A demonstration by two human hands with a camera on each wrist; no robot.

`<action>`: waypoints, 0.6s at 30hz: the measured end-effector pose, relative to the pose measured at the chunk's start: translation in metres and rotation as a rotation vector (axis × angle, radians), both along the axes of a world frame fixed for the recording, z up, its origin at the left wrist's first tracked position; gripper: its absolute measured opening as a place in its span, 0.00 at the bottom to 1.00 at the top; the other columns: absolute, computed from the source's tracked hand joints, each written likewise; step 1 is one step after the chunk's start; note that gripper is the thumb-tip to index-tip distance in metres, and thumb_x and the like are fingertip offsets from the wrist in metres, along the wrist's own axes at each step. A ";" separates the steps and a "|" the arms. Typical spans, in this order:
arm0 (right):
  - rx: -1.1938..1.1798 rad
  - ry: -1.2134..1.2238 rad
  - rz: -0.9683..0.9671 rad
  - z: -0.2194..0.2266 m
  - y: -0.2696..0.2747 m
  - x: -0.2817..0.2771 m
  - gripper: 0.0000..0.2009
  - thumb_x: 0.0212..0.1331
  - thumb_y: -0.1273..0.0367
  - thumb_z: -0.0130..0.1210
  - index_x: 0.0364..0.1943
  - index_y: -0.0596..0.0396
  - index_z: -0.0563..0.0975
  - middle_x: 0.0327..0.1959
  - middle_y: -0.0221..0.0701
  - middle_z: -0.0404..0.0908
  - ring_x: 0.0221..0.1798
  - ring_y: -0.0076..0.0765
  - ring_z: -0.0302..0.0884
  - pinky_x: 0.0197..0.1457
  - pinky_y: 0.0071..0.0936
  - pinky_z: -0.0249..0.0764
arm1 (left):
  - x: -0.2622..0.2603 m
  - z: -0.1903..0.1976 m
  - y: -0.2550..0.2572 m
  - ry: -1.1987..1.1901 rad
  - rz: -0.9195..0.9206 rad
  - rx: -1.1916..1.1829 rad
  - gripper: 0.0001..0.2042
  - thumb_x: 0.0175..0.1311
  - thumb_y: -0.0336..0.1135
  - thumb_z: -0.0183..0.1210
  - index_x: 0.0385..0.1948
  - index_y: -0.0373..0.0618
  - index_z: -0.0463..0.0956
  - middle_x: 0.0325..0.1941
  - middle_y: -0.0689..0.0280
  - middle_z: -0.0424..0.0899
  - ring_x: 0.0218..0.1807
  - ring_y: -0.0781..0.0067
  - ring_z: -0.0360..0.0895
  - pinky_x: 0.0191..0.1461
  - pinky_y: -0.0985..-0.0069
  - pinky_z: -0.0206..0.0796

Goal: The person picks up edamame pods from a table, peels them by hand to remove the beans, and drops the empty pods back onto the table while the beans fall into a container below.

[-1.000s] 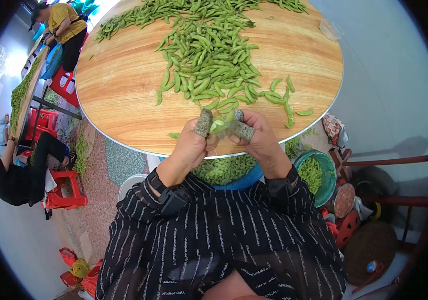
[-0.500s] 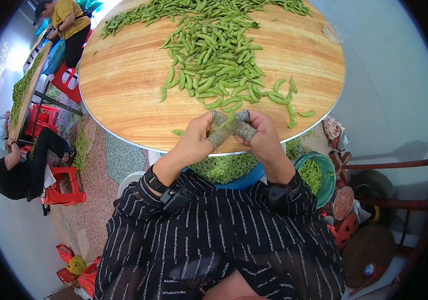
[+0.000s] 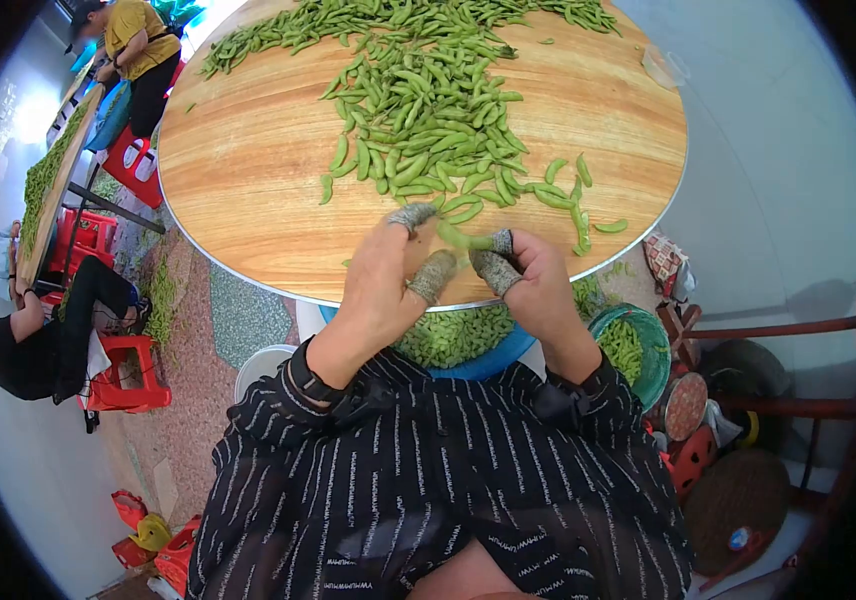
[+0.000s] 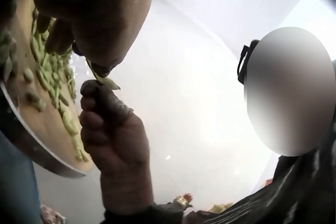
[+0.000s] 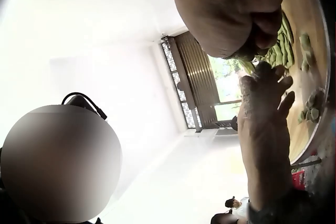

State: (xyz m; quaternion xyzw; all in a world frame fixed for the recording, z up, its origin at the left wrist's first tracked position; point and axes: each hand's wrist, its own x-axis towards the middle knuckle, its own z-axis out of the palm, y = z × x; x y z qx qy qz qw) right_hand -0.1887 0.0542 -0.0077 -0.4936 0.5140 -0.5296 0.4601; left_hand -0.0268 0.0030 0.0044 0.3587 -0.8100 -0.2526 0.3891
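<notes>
The left hand has just parted its thumb and forefinger, so the small curved green bean pod now seems held by the right hand alone, pinched between sleeved fingertips. The pod, blurred, sits between both hands near the six o'clock edge of the round wood-grain table. A heap of green pods lies at twelve o'clock; a green plastic bucket stands at four, and people sit toward nine and ten.

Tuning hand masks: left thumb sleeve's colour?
Mottled grey; the thumb sleeve shows best in the head view.
</notes>
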 end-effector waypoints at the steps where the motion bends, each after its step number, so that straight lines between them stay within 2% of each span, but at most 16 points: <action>1: -0.021 0.039 0.000 -0.003 0.000 0.000 0.03 0.50 0.77 0.51 0.30 0.59 0.73 0.26 0.21 0.73 0.28 0.13 0.65 0.29 0.12 0.61 | -0.001 0.001 0.000 0.001 -0.003 -0.001 0.15 0.52 0.32 0.54 0.41 0.37 0.68 0.35 0.54 0.73 0.36 0.54 0.72 0.38 0.69 0.64; 3: -0.015 0.039 0.005 -0.003 -0.001 0.002 0.03 0.50 0.76 0.51 0.30 0.59 0.73 0.26 0.21 0.73 0.28 0.13 0.65 0.30 0.13 0.61 | -0.002 0.002 0.000 -0.002 -0.138 0.123 0.15 0.52 0.32 0.54 0.41 0.37 0.68 0.34 0.53 0.74 0.36 0.51 0.72 0.39 0.67 0.64; 4: -0.010 0.038 0.013 -0.004 -0.002 0.003 0.03 0.50 0.76 0.51 0.30 0.59 0.73 0.26 0.21 0.73 0.28 0.14 0.65 0.30 0.13 0.62 | -0.002 -0.001 -0.001 -0.002 -0.135 0.123 0.15 0.52 0.32 0.54 0.41 0.37 0.68 0.34 0.53 0.74 0.36 0.51 0.72 0.39 0.67 0.64; 6: -0.028 0.034 0.013 -0.011 -0.006 0.004 0.03 0.50 0.76 0.51 0.30 0.59 0.73 0.26 0.21 0.73 0.28 0.13 0.65 0.30 0.13 0.61 | -0.003 -0.008 -0.006 -0.032 -0.268 0.311 0.13 0.54 0.31 0.53 0.41 0.37 0.68 0.32 0.56 0.74 0.33 0.60 0.72 0.37 0.72 0.64; 7: -0.043 0.031 0.008 -0.016 -0.008 0.004 0.03 0.50 0.75 0.52 0.30 0.59 0.73 0.26 0.21 0.72 0.28 0.13 0.65 0.30 0.13 0.61 | -0.004 -0.007 -0.008 -0.031 -0.270 0.312 0.13 0.54 0.31 0.53 0.41 0.37 0.68 0.32 0.56 0.74 0.33 0.60 0.72 0.37 0.72 0.64; 9: -0.004 0.033 0.021 -0.021 -0.011 0.001 0.05 0.49 0.77 0.50 0.31 0.60 0.73 0.26 0.22 0.73 0.28 0.14 0.65 0.31 0.15 0.62 | -0.005 -0.002 -0.012 0.023 -0.281 0.692 0.11 0.56 0.28 0.51 0.41 0.37 0.69 0.29 0.60 0.74 0.31 0.72 0.71 0.35 0.78 0.64; 10: 0.032 0.032 0.036 -0.021 -0.012 -0.001 0.07 0.47 0.79 0.49 0.32 0.61 0.73 0.26 0.23 0.74 0.29 0.16 0.65 0.32 0.16 0.64 | -0.005 -0.004 -0.015 0.024 -0.282 0.695 0.11 0.56 0.28 0.51 0.41 0.37 0.69 0.29 0.60 0.74 0.31 0.72 0.71 0.35 0.78 0.64; 12: 0.024 0.006 -0.032 -0.008 -0.010 -0.006 0.07 0.48 0.79 0.49 0.32 0.61 0.73 0.26 0.24 0.74 0.30 0.16 0.66 0.34 0.16 0.64 | -0.001 -0.010 -0.022 0.150 -0.174 0.421 0.10 0.55 0.24 0.50 0.39 0.37 0.70 0.28 0.66 0.77 0.33 0.81 0.71 0.36 0.82 0.64; 14: 0.014 -0.022 -0.099 -0.004 -0.006 -0.014 0.07 0.49 0.79 0.49 0.33 0.61 0.73 0.27 0.24 0.74 0.31 0.16 0.67 0.35 0.15 0.65 | 0.009 -0.005 -0.025 0.191 -0.108 0.470 0.08 0.54 0.23 0.50 0.36 0.36 0.72 0.29 0.66 0.77 0.33 0.81 0.71 0.36 0.81 0.64; 16: 0.002 0.128 -0.127 -0.006 -0.002 -0.029 0.07 0.50 0.79 0.49 0.34 0.62 0.73 0.29 0.24 0.75 0.33 0.16 0.68 0.38 0.15 0.65 | 0.020 0.002 -0.028 -0.020 -0.165 0.284 0.09 0.53 0.23 0.51 0.36 0.37 0.72 0.30 0.64 0.77 0.33 0.79 0.72 0.37 0.81 0.64; 17: 0.022 0.111 -0.127 -0.008 0.000 -0.033 0.08 0.50 0.79 0.49 0.35 0.62 0.73 0.29 0.25 0.75 0.33 0.17 0.68 0.38 0.16 0.66 | 0.020 0.004 -0.025 -0.071 -0.236 0.220 0.14 0.48 0.21 0.52 0.40 0.41 0.71 0.31 0.56 0.76 0.32 0.64 0.74 0.35 0.76 0.65; 18: 0.025 0.108 -0.125 -0.010 0.000 -0.033 0.08 0.50 0.79 0.49 0.35 0.62 0.73 0.29 0.25 0.75 0.33 0.17 0.68 0.38 0.16 0.66 | 0.019 0.002 -0.025 -0.073 -0.234 0.224 0.14 0.48 0.21 0.52 0.40 0.41 0.71 0.31 0.56 0.76 0.32 0.64 0.74 0.35 0.76 0.65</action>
